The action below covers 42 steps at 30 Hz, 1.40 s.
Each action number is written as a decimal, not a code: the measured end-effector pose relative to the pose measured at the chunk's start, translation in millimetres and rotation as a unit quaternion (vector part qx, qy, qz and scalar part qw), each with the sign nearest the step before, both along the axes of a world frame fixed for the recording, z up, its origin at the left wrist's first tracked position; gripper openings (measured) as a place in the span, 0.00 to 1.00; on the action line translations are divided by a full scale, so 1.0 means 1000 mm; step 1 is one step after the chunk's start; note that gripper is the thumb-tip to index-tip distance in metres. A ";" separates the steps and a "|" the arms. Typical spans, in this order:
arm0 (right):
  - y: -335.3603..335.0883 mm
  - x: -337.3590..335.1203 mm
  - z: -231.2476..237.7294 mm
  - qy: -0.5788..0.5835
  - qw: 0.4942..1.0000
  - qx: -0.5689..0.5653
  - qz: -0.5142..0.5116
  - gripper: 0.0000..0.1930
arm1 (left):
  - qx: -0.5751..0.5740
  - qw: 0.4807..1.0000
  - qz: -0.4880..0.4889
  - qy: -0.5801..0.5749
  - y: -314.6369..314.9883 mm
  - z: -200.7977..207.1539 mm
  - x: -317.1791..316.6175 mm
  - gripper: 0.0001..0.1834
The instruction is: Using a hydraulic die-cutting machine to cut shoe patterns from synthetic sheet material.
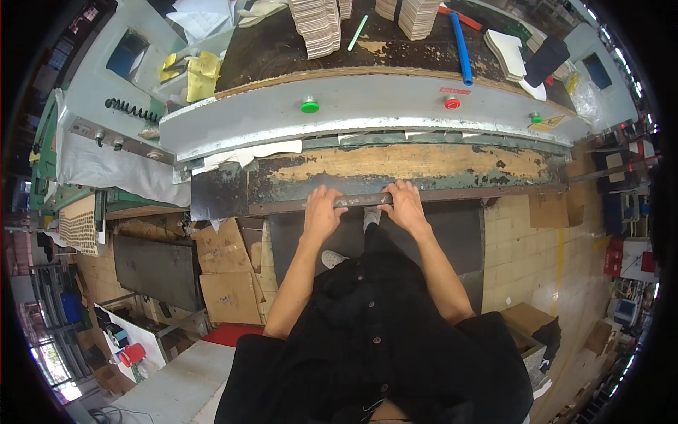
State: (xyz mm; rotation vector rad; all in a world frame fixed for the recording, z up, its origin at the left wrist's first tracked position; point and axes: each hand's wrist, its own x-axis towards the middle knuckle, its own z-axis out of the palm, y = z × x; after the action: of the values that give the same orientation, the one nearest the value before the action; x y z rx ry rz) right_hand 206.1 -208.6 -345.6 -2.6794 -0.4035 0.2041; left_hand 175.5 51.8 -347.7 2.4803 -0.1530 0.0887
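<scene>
Both my hands grip the brown metal front edge of a long, worn board with scraped green-black paint. My left hand has its fingers curled over the edge, left of the middle. A short gap away, my right hand holds the same edge, with its thumb turned inward. Above the board spans the pale grey beam of a large press-like machine. White cut sheet material lies at the board's far left, partly under the beam.
The beam carries green buttons and a red button. On the machine's top stand stacks of cut pieces, a green pen and a blue tube. Flattened cardboard lies on the floor at left.
</scene>
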 end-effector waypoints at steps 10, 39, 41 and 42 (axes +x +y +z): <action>-0.010 0.042 0.011 0.250 0.964 0.073 0.051 0.21 | -0.055 0.987 -0.085 0.122 0.014 -0.013 0.005 0.31; -0.018 -0.040 0.014 0.397 0.764 0.507 -0.045 0.40 | -0.142 0.967 0.212 0.000 0.041 -0.041 -0.009 0.11; -0.032 -0.017 0.014 0.375 0.803 0.463 -0.010 0.41 | -0.094 0.968 0.227 0.051 0.049 -0.038 -0.009 0.12; -0.032 -0.006 0.018 0.372 0.804 0.463 0.014 0.40 | -0.147 0.968 0.200 0.035 0.046 -0.033 -0.007 0.13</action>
State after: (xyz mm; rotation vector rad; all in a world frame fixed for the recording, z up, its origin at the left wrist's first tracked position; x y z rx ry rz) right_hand 200.5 -240.8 -327.5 -1.4624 -0.1934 0.7972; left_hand 169.0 97.5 -381.1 2.1790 0.3694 0.1802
